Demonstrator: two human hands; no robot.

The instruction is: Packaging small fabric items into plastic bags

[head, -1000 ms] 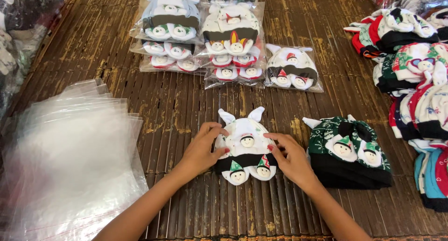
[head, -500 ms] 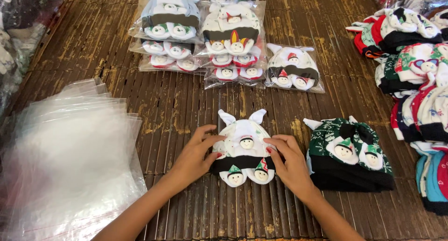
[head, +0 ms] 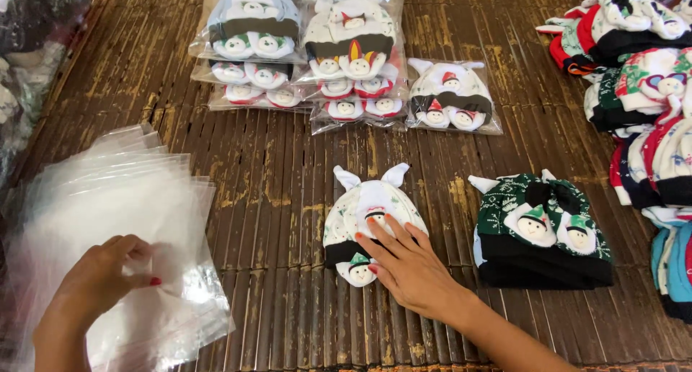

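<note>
A white baby hat set (head: 364, 217) with two pointed ears and small snowman-face mittens lies on the dark slatted bamboo mat (head: 277, 199). My right hand (head: 407, 264) rests flat on its lower right part, fingers spread. My left hand (head: 97, 282) is over at the left on a stack of clear plastic bags (head: 108, 220), its fingers pinching the top bag. A dark green hat set (head: 540, 228) of the same kind lies just right of the white one.
Bagged hat sets (head: 339, 62) lie in rows at the back of the mat. A heap of unbagged hats (head: 641, 98) in red, white, green and blue runs along the right edge. Dark cloth lies at the far left.
My left hand has left the white hat set and moved far left onto the stack of plastic bags. My right hand stays on the hat set.
</note>
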